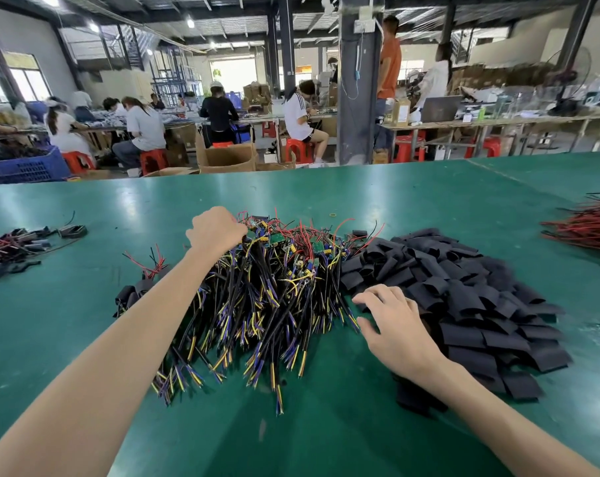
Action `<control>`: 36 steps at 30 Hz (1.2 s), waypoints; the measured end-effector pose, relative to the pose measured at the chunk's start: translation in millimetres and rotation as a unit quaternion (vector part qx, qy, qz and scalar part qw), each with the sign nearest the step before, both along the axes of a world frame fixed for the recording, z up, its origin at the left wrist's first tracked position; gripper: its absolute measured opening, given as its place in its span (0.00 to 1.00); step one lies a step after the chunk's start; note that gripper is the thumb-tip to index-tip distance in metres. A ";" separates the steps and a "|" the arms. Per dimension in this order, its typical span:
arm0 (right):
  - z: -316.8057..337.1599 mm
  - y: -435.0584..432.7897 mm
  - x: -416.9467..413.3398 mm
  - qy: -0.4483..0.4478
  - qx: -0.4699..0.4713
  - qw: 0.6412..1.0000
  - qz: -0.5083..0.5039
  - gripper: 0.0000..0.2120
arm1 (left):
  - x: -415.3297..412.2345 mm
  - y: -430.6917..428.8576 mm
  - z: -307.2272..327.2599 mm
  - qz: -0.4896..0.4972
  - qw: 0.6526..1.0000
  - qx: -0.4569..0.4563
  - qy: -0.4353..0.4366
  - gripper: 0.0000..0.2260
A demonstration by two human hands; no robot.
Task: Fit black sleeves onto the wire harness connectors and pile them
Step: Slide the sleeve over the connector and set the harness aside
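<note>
A big heap of wire harnesses (274, 297) with black, yellow and blue leads and small green boards lies in the middle of the green table (326, 425). To its right spreads a pile of flat black sleeves (470, 290). My left hand (214, 230) reaches over the far left of the heap, fingers curled down onto the harness there; the grip itself is hidden. My right hand (391, 318) hovers with fingers spread at the left edge of the sleeve pile, holding nothing. A few sleeved harnesses (137, 287) lie left of the heap.
More sleeved pieces (20, 244) sit at the table's far left. A bundle of red and black wires (587, 225) lies at the right edge. A small yellow rubber band (333, 214) rests behind the heap. Other people work at benches beyond the table.
</note>
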State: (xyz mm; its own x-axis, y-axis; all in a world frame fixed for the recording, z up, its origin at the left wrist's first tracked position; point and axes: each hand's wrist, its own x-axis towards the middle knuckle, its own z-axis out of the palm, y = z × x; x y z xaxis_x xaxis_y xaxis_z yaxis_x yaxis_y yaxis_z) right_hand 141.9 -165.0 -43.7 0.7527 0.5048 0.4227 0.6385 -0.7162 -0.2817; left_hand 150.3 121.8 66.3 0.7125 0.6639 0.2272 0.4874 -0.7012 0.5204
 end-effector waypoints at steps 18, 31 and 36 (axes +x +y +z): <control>16.7 -10.4 4.3 -0.107 -0.046 0.983 -0.145 0.15 | 20.2 -37.7 -0.5 0.005 0.984 0.174 0.029 0.09; 45.5 -60.0 36.0 0.109 -0.104 0.929 -0.338 0.17 | 25.5 -19.5 14.2 -0.010 0.995 0.022 -0.097 0.11; 47.9 -58.9 35.2 0.026 -0.045 0.966 -0.255 0.12 | 19.5 -22.5 1.4 -0.023 0.999 0.039 0.010 0.10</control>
State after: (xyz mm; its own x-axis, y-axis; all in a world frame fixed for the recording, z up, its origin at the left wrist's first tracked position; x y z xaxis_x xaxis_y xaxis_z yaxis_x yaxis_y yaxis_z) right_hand 177.0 -224.0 4.1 0.9320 0.0968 0.3494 0.1839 -0.9567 -0.2256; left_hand 169.8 99.3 67.8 0.7466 0.6113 0.2626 0.4638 -0.7612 0.4533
